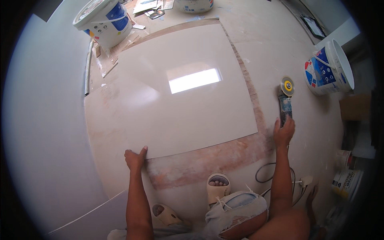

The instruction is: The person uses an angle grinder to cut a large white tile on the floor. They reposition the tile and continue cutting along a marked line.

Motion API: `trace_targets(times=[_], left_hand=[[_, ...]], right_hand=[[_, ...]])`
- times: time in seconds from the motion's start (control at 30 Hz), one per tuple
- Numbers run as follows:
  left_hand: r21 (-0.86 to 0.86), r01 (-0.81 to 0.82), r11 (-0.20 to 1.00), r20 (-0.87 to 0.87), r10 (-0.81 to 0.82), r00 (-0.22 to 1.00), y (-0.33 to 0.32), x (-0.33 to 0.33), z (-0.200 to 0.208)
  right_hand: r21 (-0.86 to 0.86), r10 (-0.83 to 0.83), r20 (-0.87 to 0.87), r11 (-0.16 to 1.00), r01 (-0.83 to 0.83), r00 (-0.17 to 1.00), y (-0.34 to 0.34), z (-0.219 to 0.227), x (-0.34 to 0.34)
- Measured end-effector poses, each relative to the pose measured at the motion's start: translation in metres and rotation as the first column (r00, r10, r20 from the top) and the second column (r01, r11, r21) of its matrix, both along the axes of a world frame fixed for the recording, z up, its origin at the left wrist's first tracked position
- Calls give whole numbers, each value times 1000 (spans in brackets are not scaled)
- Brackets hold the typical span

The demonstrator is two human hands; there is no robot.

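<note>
A large, glossy beige tile (192, 116) lies flat, with a bright window reflection on it. At its near left corner my left hand (135, 158) grips the edge, thumb toward the tile's top; the fingertips are partly hidden. To the right of the tile, my right hand (284, 132) is closed round the rear body of an angle grinder (285, 104). The grinder's yellow-centred disc (287, 86) points away from me, and the tool is low by the floor. Beneath the tile, a reddish, dusty board (208, 162) sticks out along the near and right sides.
A lidded white bucket (108, 30) stands far left beside tile offcuts (145, 5); another bucket (194, 5) is at the back. An open bucket (330, 70) sits at right. A black cord (259, 176) loops by a plug (306, 181). Someone's limb (312, 196) shows near the lower right.
</note>
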State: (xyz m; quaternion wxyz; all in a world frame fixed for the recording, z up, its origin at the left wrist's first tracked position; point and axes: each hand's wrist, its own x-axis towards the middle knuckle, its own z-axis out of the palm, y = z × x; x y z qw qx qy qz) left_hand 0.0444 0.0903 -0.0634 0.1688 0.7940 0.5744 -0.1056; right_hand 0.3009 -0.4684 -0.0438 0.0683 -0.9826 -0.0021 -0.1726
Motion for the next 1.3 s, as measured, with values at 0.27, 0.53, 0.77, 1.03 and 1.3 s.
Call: trace_targets(times=[0.27,0.53,0.77,1.03,1.3], left_hand=[[28,-25,999,7,25,1000,-15,0,8],[69,-131,989,109,124,986,-26,-20,5],[189,-257,948,259,205,944,6,-42,-30],[73,-234,970,242,210,947,-3,-36,-18],[-239,-98,966,215,151,965,-84,-16,13]], right_hand=[[156,18,-425,986,54,905,108,-14,-27],[119,-139,-482,968,222,865,103,-20,-16],[148,0,-585,983,106,811,136,-6,-67],[218,233,-822,972,-90,519,180,10,-118],[210,355,-714,931,-299,604,263,32,55]])
